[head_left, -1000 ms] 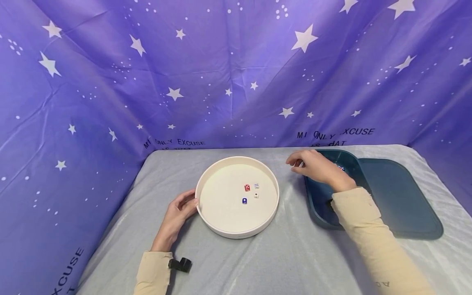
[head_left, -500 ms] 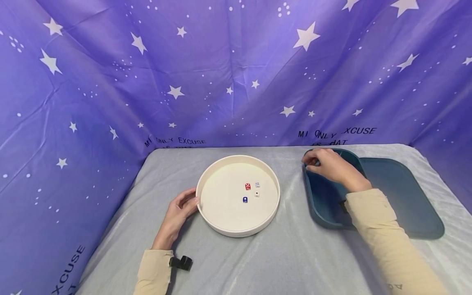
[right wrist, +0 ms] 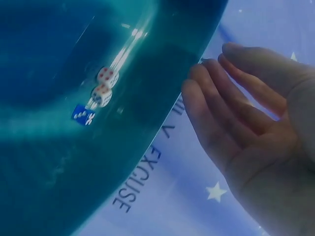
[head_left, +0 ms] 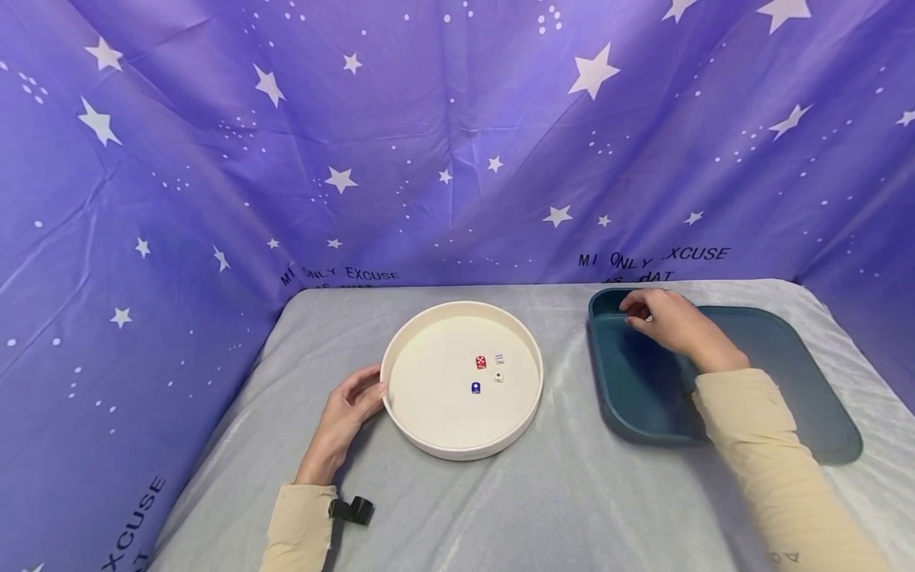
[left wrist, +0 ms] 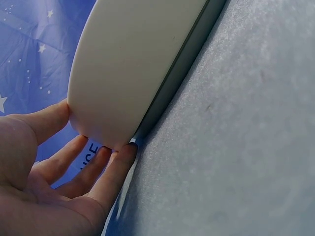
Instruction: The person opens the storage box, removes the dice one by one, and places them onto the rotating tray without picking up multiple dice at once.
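Observation:
In the head view my left hand [head_left: 343,421] holds the side of a round cream tray [head_left: 429,349]. In the left wrist view the thumb is at the rim and the fingertips at the tray's wall. Inside lie a red die [head_left: 481,362], a blue die [head_left: 476,388] and white dice [head_left: 499,359]. My right hand [head_left: 668,322] is over the far end of a dark teal bin [head_left: 643,389], thumb and fingers apart. The right wrist view shows a blue die [right wrist: 82,115] and two white dice [right wrist: 102,95] in the bin, beside the fingertips [right wrist: 192,88].
A flat teal panel [head_left: 801,381], like a lid, lies right of the bin, partly under it. Grey cloth [head_left: 500,508] covers the table. A purple curtain [head_left: 400,143] with stars hangs behind and at the sides. A black wrist device [head_left: 352,511] is at my left cuff.
My right hand has moved rightward from the gap between tray and bin to over the bin's far end. My left hand and the dice in the tray have stayed put.

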`<action>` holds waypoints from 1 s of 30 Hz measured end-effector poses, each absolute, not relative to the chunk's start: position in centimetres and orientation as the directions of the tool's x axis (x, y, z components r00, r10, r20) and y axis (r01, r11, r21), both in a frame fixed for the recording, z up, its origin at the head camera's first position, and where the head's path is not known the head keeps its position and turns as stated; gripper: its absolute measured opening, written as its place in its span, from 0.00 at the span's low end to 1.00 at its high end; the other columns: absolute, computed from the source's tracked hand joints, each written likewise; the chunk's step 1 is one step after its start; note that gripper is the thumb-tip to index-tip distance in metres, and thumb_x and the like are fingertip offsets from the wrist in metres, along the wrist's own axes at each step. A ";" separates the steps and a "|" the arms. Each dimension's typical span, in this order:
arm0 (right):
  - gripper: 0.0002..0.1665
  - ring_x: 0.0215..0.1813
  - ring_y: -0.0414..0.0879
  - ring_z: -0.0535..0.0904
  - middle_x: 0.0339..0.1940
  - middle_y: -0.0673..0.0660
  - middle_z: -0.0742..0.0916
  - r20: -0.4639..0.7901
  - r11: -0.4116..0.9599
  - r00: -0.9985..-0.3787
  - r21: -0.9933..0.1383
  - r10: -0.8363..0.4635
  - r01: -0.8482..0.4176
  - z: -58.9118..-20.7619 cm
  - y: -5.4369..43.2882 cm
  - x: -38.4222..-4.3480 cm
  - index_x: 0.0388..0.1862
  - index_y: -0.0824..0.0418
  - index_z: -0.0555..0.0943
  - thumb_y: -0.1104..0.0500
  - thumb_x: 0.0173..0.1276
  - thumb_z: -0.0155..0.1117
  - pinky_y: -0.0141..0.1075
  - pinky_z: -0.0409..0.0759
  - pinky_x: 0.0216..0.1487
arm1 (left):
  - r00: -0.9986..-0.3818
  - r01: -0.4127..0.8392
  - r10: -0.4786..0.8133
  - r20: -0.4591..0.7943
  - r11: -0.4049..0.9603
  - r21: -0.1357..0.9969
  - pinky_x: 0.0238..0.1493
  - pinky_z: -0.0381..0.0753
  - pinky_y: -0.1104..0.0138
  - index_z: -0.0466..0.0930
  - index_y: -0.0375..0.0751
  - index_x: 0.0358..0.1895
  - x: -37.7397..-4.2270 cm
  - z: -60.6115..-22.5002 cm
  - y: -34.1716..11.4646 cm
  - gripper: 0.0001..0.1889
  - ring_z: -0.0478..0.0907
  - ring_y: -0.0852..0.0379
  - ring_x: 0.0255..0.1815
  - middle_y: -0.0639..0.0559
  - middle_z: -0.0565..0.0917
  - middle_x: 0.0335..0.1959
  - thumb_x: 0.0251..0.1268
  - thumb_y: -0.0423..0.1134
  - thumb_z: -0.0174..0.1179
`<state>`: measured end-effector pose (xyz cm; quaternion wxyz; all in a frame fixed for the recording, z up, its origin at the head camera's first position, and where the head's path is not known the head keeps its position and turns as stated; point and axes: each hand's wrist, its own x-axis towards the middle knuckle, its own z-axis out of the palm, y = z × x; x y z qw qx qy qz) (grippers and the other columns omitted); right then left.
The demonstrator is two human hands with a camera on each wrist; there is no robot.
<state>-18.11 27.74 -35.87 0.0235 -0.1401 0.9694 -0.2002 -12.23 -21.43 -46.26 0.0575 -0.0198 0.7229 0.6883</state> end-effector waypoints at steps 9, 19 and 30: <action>0.12 0.38 0.57 0.82 0.35 0.66 0.86 0.013 0.885 -0.965 -0.395 -0.262 -0.245 -36.3 29.5 -18.6 0.47 0.76 0.80 0.68 0.68 0.62 0.54 0.81 0.40 | -0.993 -0.108 0.041 -0.111 0.065 0.992 0.56 0.83 0.71 0.72 0.36 0.66 -12.1 -46.2 -21.5 0.26 0.80 0.61 0.55 0.39 0.76 0.64 0.67 0.38 0.65; 0.15 0.39 0.58 0.81 0.36 0.67 0.85 -0.020 0.874 -0.965 -0.428 -0.263 -0.229 -37.9 30.4 -19.4 0.50 0.77 0.79 0.68 0.67 0.64 0.52 0.81 0.41 | -0.993 -0.109 0.048 -0.112 0.063 0.992 0.56 0.83 0.71 0.72 0.36 0.67 -12.1 -46.1 -21.3 0.25 0.80 0.59 0.57 0.39 0.76 0.64 0.68 0.36 0.64; 0.18 0.44 0.62 0.80 0.41 0.71 0.85 -0.056 0.884 -0.970 -0.428 -0.235 -0.190 -39.8 31.1 -20.1 0.52 0.78 0.79 0.66 0.68 0.64 0.56 0.80 0.45 | -0.993 -0.107 0.045 -0.110 0.068 0.992 0.56 0.82 0.72 0.71 0.36 0.67 -12.1 -46.2 -21.4 0.25 0.79 0.57 0.58 0.39 0.75 0.64 0.68 0.35 0.63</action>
